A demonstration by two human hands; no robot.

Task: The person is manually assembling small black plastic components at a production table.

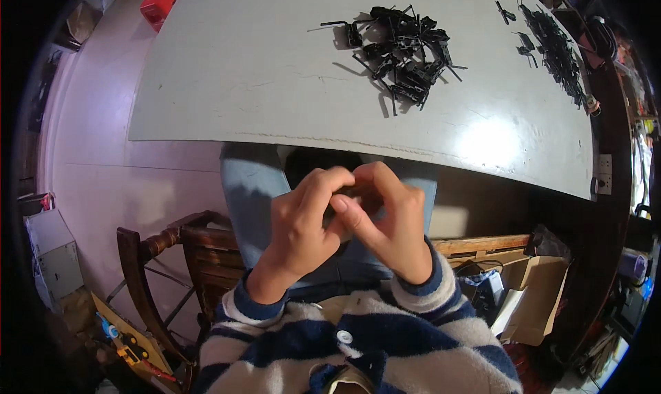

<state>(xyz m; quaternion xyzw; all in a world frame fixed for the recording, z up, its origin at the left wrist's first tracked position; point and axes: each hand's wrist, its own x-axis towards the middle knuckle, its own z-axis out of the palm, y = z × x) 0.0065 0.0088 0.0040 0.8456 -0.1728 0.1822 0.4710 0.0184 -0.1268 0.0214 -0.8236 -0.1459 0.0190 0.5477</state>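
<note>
Basically, left hand (303, 215) and right hand (396, 215) are together above the lap (255, 180), just off the counter (241, 70) edge, fingers curled inward, probably for close two-handed control; can't tell if they grip a part, as the gap between them is dark and mostly screened. Nearest heap of black parts (410, 41) sits on the counter straight ahead, likely for easy reach, thin legs sticking out every way, so not sorted. Second black pile (556, 50) lies along the counter's right side, well apart, presumably to avoid mixing, loose pieces (525, 43) just left of it.
</note>
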